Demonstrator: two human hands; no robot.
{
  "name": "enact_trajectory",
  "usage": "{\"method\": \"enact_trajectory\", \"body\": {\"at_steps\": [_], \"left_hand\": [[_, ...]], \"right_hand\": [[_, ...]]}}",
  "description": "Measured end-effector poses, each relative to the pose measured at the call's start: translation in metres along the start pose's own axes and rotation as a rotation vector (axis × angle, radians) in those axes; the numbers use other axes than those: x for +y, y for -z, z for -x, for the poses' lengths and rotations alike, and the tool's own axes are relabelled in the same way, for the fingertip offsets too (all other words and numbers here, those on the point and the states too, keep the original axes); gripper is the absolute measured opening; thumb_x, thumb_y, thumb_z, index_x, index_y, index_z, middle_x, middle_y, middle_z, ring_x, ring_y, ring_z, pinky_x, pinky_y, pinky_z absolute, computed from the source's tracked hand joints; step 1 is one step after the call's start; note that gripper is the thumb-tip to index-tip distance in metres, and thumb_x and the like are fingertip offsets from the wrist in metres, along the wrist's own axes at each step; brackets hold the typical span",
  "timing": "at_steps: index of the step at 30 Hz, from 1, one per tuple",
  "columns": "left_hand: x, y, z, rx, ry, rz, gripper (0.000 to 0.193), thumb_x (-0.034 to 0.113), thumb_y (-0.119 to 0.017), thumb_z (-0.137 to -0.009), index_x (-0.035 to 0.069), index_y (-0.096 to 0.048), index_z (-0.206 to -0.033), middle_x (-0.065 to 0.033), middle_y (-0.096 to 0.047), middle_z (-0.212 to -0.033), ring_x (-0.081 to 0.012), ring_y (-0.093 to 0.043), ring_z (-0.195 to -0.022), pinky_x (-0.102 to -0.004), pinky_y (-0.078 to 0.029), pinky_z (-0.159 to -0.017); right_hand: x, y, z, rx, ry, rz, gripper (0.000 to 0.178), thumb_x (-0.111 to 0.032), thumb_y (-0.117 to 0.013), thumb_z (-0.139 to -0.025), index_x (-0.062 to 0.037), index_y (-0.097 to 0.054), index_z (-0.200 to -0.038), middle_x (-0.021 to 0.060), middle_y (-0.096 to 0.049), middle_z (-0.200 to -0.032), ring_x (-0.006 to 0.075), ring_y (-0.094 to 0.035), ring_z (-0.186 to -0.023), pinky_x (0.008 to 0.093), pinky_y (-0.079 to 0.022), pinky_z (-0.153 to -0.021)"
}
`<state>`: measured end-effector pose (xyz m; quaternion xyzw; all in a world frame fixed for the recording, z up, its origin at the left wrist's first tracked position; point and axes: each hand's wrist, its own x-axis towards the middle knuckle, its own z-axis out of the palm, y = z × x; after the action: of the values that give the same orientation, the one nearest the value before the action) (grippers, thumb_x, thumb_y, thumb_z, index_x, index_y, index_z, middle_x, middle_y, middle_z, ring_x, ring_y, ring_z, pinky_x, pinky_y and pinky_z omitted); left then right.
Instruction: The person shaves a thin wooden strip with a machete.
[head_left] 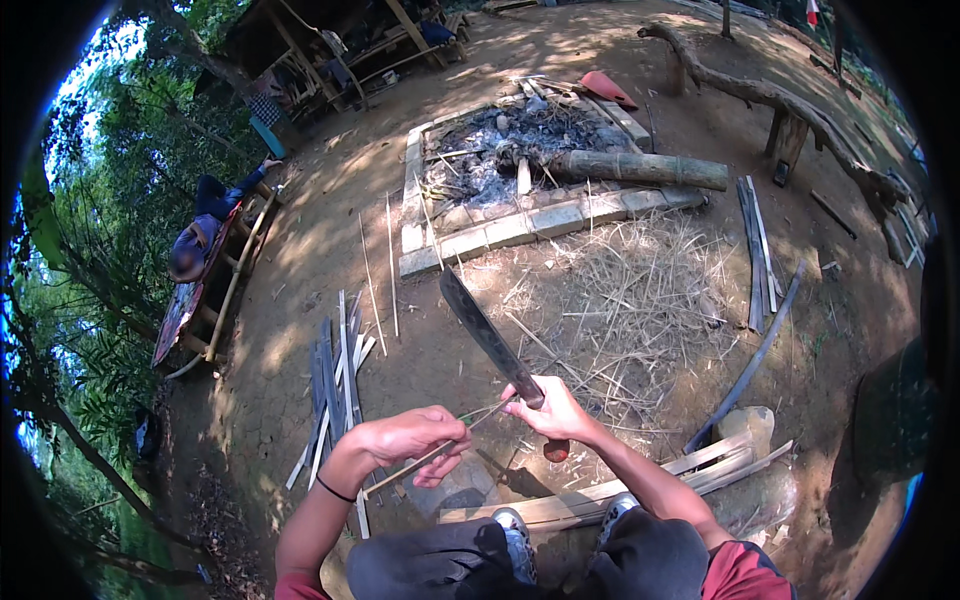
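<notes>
My right hand [556, 410] is closed around the handle of a machete [485, 328]. Its long dark blade points up and to the left, and the reddish-brown butt of the handle shows below my fist. A thin strip of bamboo [400, 474] passes through the curled fingers of my left hand [418, 444]. The strip slants up to the right, and its far end meets the base of the blade beside my right thumb. Whether the edge bites into the strip cannot be made out. Both hands are above my knees.
Split bamboo pieces [600, 497] lie by my shoes. Long strips [335, 385] are at left, more strips [757, 255] at right. Pale shavings [640, 310] cover the ground ahead. Beyond, a bamboo log [645, 168] rests across a stone-edged fire pit [545, 222]. A person [205, 225] lies on a bench.
</notes>
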<state>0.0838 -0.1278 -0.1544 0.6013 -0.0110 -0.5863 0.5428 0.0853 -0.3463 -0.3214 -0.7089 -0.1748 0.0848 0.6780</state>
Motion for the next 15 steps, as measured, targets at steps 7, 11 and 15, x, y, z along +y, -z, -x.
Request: {"method": "enact_trajectory", "body": {"at_steps": [7,11,15], "left_hand": [[0.024,0.013,0.051,0.320,-0.337,-0.093,0.058,0.052,-0.028,-0.097,0.002,-0.055,-0.113,-0.0196,-0.067,-0.096,-0.0255,-0.066,-0.088,-0.0327,-0.052,-0.078],[0.064,-0.008,0.125,0.379,-1.068,-0.272,0.061,0.044,-0.025,-0.098,0.002,-0.034,-0.141,-0.0249,-0.040,-0.141,-0.0357,-0.047,-0.124,-0.0482,-0.041,-0.098],[0.068,-0.042,0.215,0.010,-1.621,-0.219,0.053,0.042,-0.038,-0.096,0.011,-0.037,-0.139,-0.0289,-0.027,-0.145,-0.0375,-0.032,-0.134,-0.0581,-0.031,-0.105]], "right_hand": [[-0.012,0.015,-0.029,0.082,-0.049,0.043,0.017,-0.017,-0.070,-0.084,-0.0007,-0.065,-0.085,-0.0062,-0.046,-0.052,0.0027,-0.038,-0.048,0.0260,-0.029,-0.044],[-0.013,0.042,-0.060,0.198,-0.022,0.222,0.018,-0.018,-0.073,-0.082,-0.0016,-0.066,-0.083,-0.0059,-0.048,-0.053,0.0021,-0.041,-0.048,0.0247,-0.030,-0.042],[-0.024,0.032,-0.082,0.209,-0.115,0.105,0.024,-0.021,-0.075,-0.081,-0.0007,-0.062,-0.082,-0.0036,-0.051,-0.053,0.0043,-0.046,-0.044,0.0235,-0.036,-0.040]]}}
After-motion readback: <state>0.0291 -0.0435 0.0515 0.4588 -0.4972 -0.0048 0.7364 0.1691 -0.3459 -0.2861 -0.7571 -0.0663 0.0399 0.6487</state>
